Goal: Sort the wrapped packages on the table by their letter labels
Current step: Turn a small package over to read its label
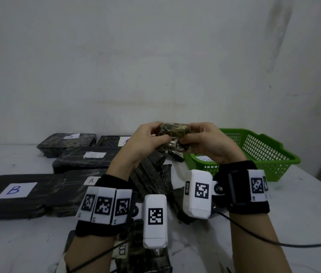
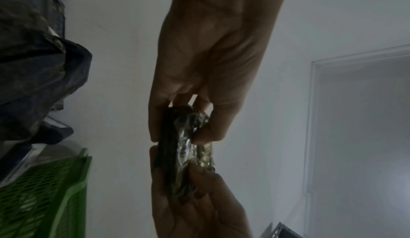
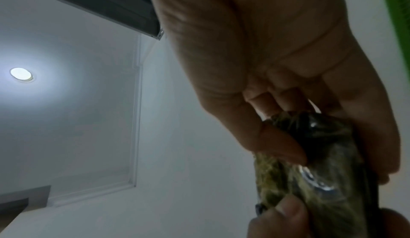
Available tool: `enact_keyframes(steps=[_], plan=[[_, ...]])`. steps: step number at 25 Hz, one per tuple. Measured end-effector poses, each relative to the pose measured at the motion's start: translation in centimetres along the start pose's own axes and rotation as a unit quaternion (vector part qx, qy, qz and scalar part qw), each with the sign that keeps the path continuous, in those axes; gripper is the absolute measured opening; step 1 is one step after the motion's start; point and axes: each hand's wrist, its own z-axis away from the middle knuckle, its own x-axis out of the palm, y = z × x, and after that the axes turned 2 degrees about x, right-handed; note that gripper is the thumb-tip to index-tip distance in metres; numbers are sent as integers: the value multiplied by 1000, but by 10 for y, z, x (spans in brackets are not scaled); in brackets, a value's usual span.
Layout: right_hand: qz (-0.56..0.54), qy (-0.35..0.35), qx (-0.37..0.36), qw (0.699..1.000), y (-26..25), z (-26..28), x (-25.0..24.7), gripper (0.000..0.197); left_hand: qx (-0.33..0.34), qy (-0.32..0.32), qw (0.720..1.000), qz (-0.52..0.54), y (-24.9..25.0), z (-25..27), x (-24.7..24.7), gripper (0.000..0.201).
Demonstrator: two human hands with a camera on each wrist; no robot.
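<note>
Both hands point(image 1: 177, 142) grip small package point(image 1: 173, 132) | raised above table point(image 1: 303, 203) | beside basket point(image 1: 264, 152)

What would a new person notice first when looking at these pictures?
First, the two hands: the left hand and the right hand together hold a small wrapped package up in the middle, above the table. Next, the bright green basket at the right, standing on the table. Then the dark flat packages with white letter labels at the left, such as the one marked B nearest the front.
</note>
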Motion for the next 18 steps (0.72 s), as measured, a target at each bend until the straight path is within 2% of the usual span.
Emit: enact_keyframes(steps=[5,9,14,18], plan=[[4,33,-17,999,0,0,2,28,9,21,1000,11,3,2,-2,30],[-19,8,-50,999,-1,1,5,34,51,28,998,-2,4,3,-5,35],[-28,39,-69,996,-2,1,7,19,72,42,996,5,6,4,1,16],[-16,81,-54,995,-2,-1,12,22,73,68,995,-16,1,0,1,11]])
